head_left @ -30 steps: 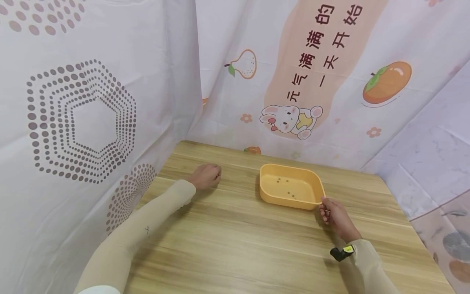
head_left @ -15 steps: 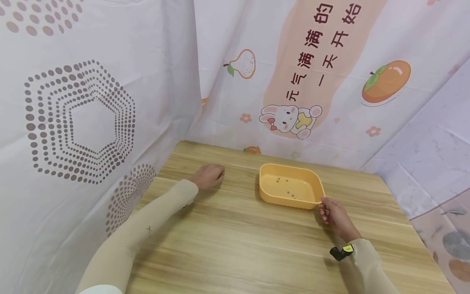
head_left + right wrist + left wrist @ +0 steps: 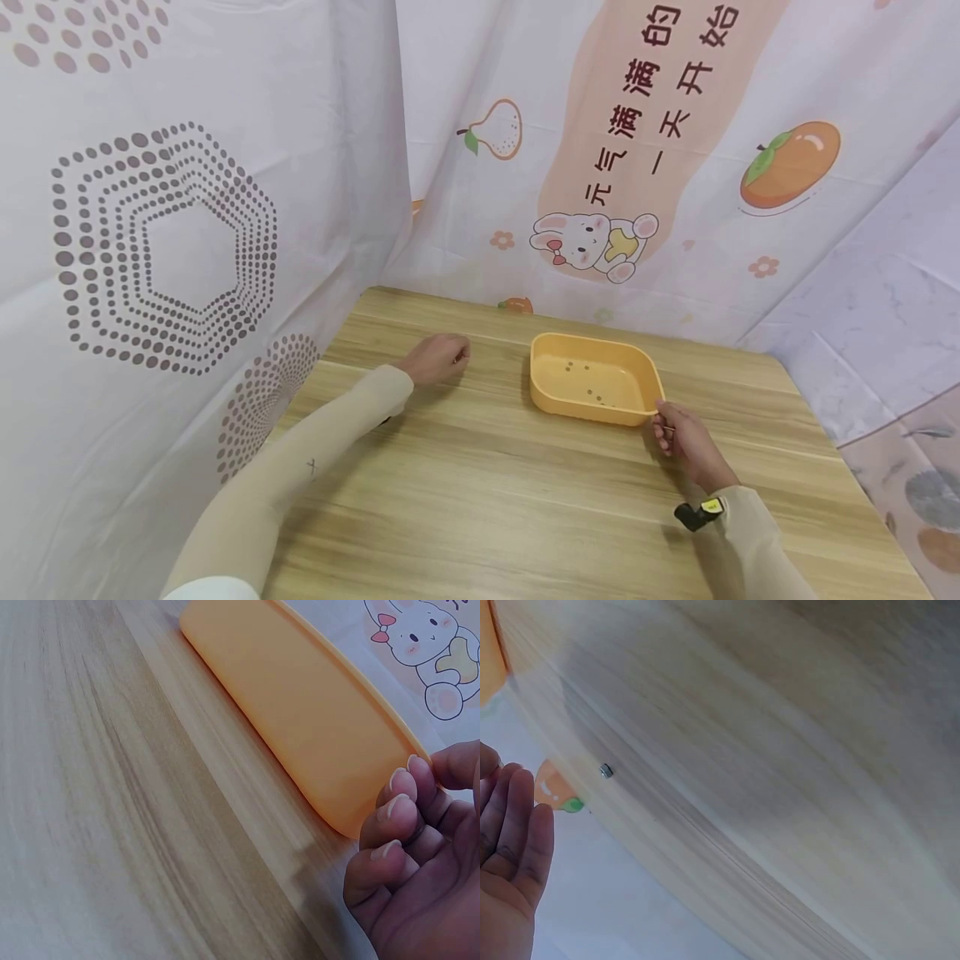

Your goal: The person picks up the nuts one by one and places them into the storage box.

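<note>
A shallow orange-yellow plastic tray point(image 3: 592, 417) stands on the table, with several small nut-like pieces point(image 3: 589, 392) on its floor. At its near right corner my right hand point(image 3: 692, 446) pinches the rim between thumb and curled fingers; the right wrist view shows the tray's side point(image 3: 300, 705) against the fingertips. My left hand point(image 3: 437, 358) is low over the table, left of the tray. In the left wrist view its thumb and fingertips point(image 3: 517, 780) come together, and anything between them is hidden. A small metal nut point(image 3: 606, 771) lies on the wood near that hand.
The wood-grain table point(image 3: 480, 508) ends at a printed curtain point(image 3: 480, 208) at the back. Another curtain point(image 3: 322, 183) hangs close along the left side, beside my left arm. A pale curtain point(image 3: 892, 308) borders the right.
My left hand has shifted a short way right, toward the tray. My right hand and the tray have stayed in place.
</note>
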`<state>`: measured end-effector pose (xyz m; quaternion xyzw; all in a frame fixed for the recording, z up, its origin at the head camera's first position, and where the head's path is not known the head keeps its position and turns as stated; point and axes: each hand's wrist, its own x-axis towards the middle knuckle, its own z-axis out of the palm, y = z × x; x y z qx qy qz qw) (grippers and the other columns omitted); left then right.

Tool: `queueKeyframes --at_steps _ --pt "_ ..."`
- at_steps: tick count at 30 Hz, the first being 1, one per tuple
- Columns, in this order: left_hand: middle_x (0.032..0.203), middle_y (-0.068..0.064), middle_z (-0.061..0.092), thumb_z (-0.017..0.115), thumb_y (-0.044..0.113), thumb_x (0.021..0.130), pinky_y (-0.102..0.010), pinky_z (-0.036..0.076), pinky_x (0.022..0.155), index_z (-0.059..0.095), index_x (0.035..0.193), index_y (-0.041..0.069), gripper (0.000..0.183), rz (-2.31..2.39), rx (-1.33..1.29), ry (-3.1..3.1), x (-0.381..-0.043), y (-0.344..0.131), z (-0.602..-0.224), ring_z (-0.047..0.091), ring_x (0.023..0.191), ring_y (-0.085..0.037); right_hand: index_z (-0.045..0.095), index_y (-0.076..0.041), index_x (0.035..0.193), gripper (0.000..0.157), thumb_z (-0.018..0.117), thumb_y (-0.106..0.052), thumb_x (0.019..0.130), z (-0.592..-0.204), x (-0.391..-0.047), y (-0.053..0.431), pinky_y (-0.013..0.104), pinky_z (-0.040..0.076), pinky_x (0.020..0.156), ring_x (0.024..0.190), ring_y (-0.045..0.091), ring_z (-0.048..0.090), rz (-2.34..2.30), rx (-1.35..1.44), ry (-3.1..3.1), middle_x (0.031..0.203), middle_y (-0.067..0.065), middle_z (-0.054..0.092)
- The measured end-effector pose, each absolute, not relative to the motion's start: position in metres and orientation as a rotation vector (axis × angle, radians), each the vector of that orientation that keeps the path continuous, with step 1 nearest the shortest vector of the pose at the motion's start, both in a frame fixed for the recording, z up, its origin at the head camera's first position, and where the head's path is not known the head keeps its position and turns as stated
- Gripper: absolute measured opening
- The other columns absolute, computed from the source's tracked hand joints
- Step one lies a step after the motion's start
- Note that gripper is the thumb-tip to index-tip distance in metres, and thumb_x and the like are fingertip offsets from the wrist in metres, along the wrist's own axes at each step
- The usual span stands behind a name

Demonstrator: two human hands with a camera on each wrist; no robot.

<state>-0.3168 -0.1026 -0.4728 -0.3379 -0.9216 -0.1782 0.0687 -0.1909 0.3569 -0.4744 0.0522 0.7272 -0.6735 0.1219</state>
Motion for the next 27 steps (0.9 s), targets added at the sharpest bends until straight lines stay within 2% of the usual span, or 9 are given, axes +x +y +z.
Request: queueKeyframes --at_steps 27 --pt "0.078 0.01 0.055 0.051 0.015 0.093 -0.02 0.045 0.06 0.058 0.085 0.019 0.011 -0.584 -1.126 -2.738 -0.323 -0.068 -0.463 0.051 0.067 -0.006 0.05 0.001 0.092 0.038 0.038 -0.033 0.103 -0.472 -0.187 0.353 0.026 0.04 0.05 0.055 0.011 0.046 -1.955 0.156 2.132 0.07 0.0 0.05"
